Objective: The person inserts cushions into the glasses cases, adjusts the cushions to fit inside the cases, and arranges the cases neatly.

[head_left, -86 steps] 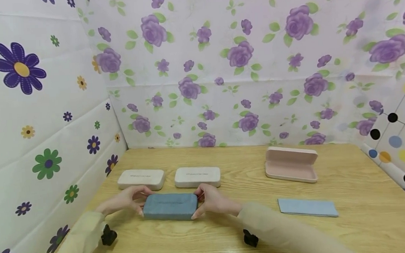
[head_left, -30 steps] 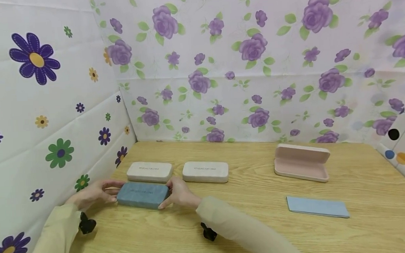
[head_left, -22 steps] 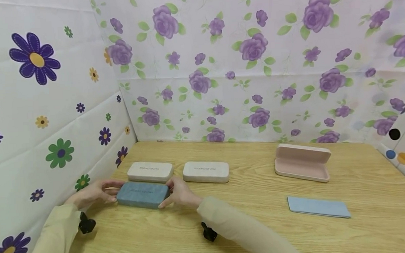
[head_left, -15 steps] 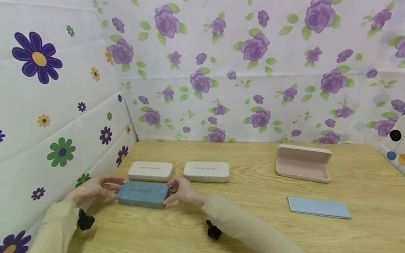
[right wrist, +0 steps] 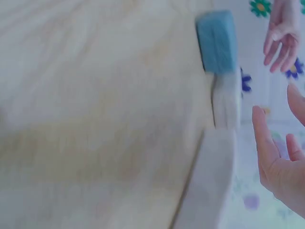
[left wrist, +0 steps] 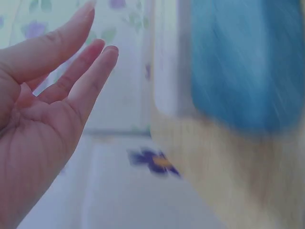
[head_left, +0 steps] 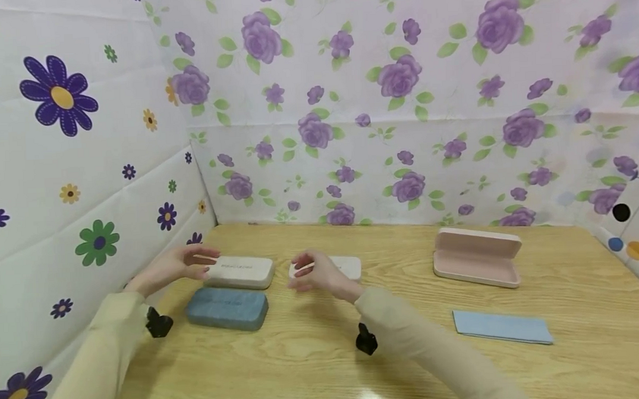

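Note:
A closed blue glasses case (head_left: 227,309) lies on the table at the left, in front of a closed white glasses case (head_left: 242,272). My left hand (head_left: 176,267) hovers at the left end of that white case, fingers relaxed and holding nothing. A second white glasses case (head_left: 348,267) lies to its right, partly hidden behind my right hand (head_left: 323,274), which hangs over it with loose, bare fingers. In the left wrist view the blue case (left wrist: 243,62) is blurred, beside the left hand (left wrist: 47,90). The right wrist view shows both hands apart from the cases.
An opened pink glasses case (head_left: 477,258) stands at the back right of the wooden table (head_left: 284,367). A folded light blue cloth (head_left: 503,327) lies in front of it. Flowered sheets (head_left: 315,104) wall the table at the back and left.
The blue case was moved left to in front of the left white case. Both hands have since let go of it and risen; the right has also moved right.

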### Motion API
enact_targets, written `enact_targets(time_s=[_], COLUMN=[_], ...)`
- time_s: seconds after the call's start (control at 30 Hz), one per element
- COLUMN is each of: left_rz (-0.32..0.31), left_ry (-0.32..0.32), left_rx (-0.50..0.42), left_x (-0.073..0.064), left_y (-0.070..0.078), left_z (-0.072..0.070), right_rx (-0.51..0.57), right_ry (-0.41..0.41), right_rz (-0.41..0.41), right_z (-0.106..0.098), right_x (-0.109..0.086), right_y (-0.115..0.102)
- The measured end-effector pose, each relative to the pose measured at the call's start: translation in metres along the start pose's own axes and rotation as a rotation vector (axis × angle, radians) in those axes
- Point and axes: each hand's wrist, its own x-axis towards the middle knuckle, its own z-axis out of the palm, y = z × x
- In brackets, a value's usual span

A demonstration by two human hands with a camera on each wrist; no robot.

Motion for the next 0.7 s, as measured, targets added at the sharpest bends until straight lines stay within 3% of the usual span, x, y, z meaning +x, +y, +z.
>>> enact_targets(time_s=[0.1, 0.3, 0.53, 0.7], left_rz=[0.015, 0.115, 0.176, 0.225], left_ry=[-0.023, -0.104, -0.204, -0.283], left_rx=[0.004, -0.092, -0.027, -0.069], left_x=[0.018, 0.063, 0.106, 0.135], left_y=[0.015, 0.042, 0.072, 0.092], left_z=[0.012, 0.042, 0.081, 0.116], right_rx=[0.042, 0.041, 0.008, -0.018], right_ry=[0.012, 0.043, 0.063, 0.087], right_rz=[0.004, -0.039, -0.060, -0.050], right_z=[-0.023, -0.074, -0.133, -0.169], right_x=[-0.006, -0.025, -0.054, -0.077], right_y=[-0.006, -0.013, -0.017, -0.017])
